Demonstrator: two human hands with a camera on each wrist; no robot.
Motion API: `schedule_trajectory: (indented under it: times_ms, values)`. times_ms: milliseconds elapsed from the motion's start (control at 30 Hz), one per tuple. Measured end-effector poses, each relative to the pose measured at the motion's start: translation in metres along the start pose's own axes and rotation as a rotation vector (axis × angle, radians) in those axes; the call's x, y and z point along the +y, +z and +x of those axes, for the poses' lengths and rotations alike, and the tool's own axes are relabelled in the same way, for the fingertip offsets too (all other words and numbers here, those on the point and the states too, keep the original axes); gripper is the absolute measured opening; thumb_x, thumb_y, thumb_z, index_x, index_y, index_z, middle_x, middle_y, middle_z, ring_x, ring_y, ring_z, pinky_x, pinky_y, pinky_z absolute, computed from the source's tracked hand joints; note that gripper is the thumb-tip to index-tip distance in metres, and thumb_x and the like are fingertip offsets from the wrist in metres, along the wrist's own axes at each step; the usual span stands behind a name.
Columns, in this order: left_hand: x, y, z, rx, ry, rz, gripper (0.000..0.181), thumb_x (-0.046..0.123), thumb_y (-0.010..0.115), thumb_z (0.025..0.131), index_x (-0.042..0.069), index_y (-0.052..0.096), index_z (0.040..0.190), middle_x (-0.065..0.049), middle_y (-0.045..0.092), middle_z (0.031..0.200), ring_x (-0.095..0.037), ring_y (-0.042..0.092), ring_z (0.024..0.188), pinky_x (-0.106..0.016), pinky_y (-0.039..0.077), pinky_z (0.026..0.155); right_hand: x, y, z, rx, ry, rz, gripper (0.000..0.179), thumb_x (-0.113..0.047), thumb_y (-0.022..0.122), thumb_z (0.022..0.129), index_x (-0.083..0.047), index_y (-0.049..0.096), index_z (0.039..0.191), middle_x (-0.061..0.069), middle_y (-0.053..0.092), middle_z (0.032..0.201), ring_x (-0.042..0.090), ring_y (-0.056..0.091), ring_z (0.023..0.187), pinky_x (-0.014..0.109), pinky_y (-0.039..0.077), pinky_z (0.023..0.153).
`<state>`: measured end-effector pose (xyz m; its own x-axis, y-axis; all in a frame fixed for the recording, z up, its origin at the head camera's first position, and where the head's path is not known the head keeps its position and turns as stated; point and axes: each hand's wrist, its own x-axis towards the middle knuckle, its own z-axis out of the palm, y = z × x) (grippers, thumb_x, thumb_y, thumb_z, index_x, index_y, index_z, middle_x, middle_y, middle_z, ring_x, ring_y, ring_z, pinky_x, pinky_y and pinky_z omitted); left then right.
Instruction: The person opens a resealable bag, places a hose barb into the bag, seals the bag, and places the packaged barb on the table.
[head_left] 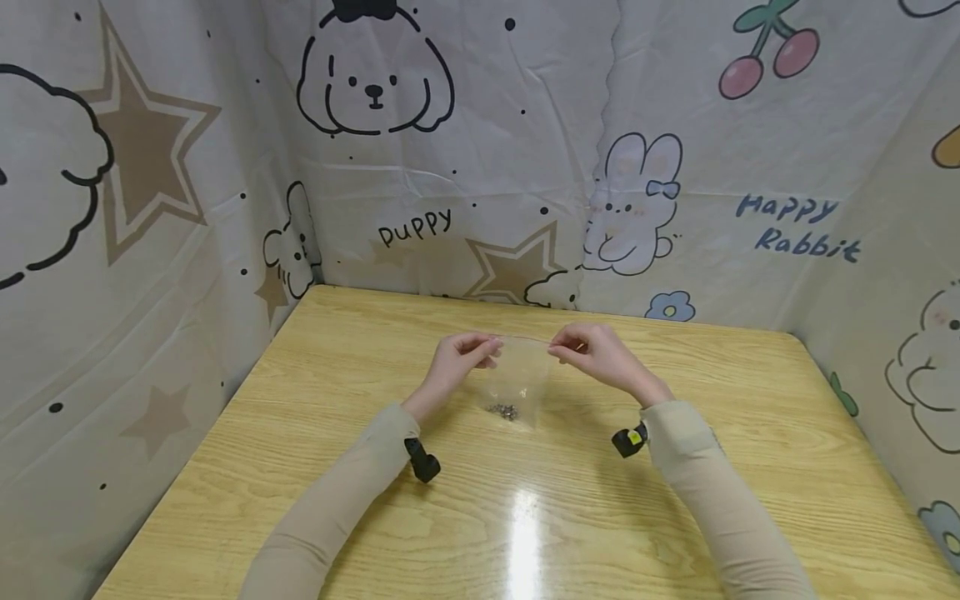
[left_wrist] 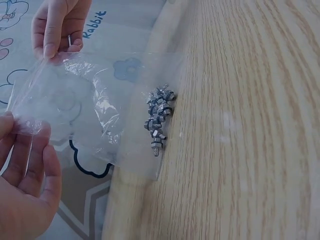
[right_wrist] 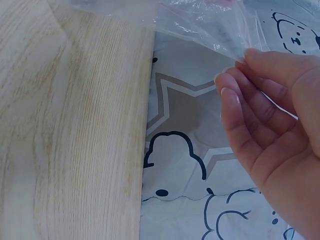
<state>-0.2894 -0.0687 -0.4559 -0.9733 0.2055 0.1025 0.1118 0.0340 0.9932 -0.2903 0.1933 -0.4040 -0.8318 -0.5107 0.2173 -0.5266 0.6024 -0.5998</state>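
Observation:
A clear plastic zip bag (head_left: 519, 375) hangs upright between both hands over the table. My left hand (head_left: 467, 357) pinches its top left corner between thumb and fingers. The top right corner is pinched by my right hand (head_left: 596, 357); in the right wrist view its thumb and forefinger (right_wrist: 270, 67) meet at the bag's edge. Several small silvery metal parts with dark rings, like screws with nuts (left_wrist: 159, 117), lie gathered along the bag's bottom. Between the hands the top edge is drawn fairly straight.
The light wood-grain table (head_left: 360, 350) spreads around the hands. A printed cloth (head_left: 480, 167) with cartoon animals and stars closes off the back and both sides. Each sleeve carries a small black wrist camera (head_left: 423, 462).

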Motion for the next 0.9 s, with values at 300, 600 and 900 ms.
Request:
schedule_trajectory:
  times_ms: [300,600,900]
  values:
    - [0.0018,-0.0013,-0.0022,-0.032,0.027,-0.046,0.028,0.02,0.064,0.097,-0.002,0.071,0.113,0.01,0.074,0.087,-0.004,0.069,0.07,-0.022,0.058,0.076,-0.001,-0.0017,-0.0002,0.007,-0.005,0.016,0.014,-0.019,0.065,0.097,-0.008,0.074,0.099,0.005,0.074,0.088,0.011,0.067,0.074,0.024,0.057,0.068]
    - [0.0034,-0.0029,-0.0046,-0.09,0.047,-0.085,0.028,0.016,0.063,0.098,-0.007,0.068,0.112,0.01,0.073,0.083,-0.004,0.07,0.068,-0.025,0.06,0.072,-0.0005,-0.0024,0.0002,0.024,0.0,0.021,0.014,-0.019,0.065,0.097,-0.008,0.074,0.099,0.005,0.074,0.087,0.011,0.067,0.073,0.026,0.058,0.069]
    - [-0.0037,-0.009,-0.0025,-0.122,0.025,0.009,0.028,0.017,0.064,0.098,-0.003,0.067,0.117,0.0,0.075,0.097,-0.003,0.069,0.083,-0.038,0.058,0.091,-0.0006,0.0013,0.0018,0.034,-0.019,0.024,0.016,-0.017,0.066,0.096,-0.004,0.074,0.1,0.006,0.074,0.087,0.012,0.067,0.072,0.022,0.057,0.067]
